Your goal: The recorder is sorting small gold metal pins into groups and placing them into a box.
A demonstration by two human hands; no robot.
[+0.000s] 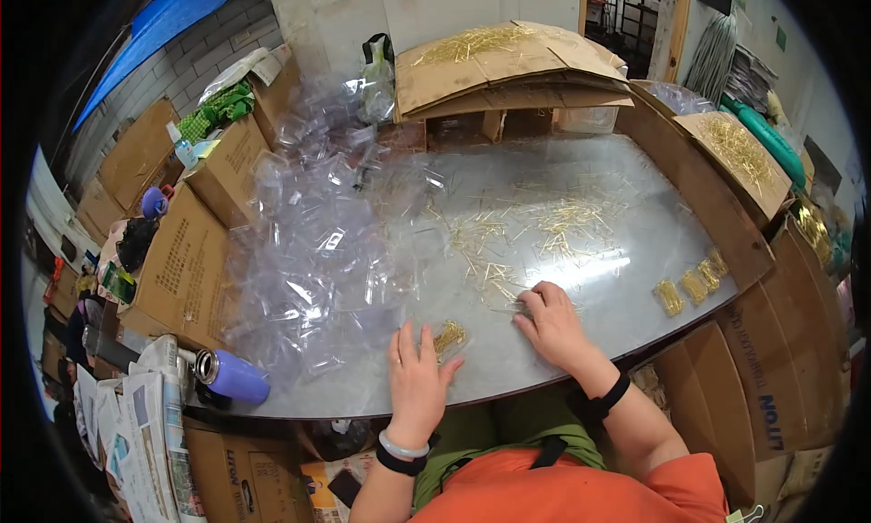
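Has L hand beside small gold bundle on grey table, R hand at nr edge of scattered gold pcs. Has clear plastic heap to L, purple btl nr corner, gold packs at R.

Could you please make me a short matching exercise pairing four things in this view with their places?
Things:
1. Purple bottle
2. Clear plastic pieces
3. Left hand
4. Right hand

Places:
A. Beside a small gold bundle
B. At the near left corner of the table
C. At the near edge of the scattered gold sticks
D. Heaped over the table's left part

Pairs: 1-B, 2-D, 3-A, 4-C
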